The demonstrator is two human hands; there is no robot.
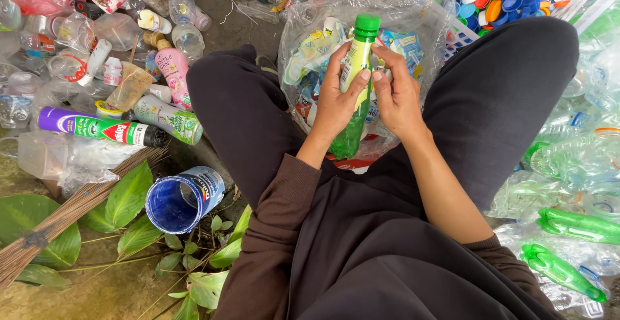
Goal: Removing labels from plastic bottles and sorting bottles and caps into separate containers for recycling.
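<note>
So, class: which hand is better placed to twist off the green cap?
Probably the right hand: its fingertips lie high on the green bottle, close to the green cap, while the left hand wraps the body and can steady it.

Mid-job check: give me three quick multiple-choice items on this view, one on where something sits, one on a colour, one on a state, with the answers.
1. Where is the clear bag of torn labels?
A. between the person's knees
B. inside the blue tub
C. on the broom

2. What colour is the cap of the held green bottle?
A. red
B. green
C. white

3. How does the blue tub lie?
A. upright with a lid
B. crushed flat
C. on its side, mouth open

Answers: 1 A, the bag sits on the ground between the two dark trouser legs. 2 B, the cap matches the bottle that the left hand and right hand grip. 3 C, its open blue inside faces the camera among the leaves.
</note>
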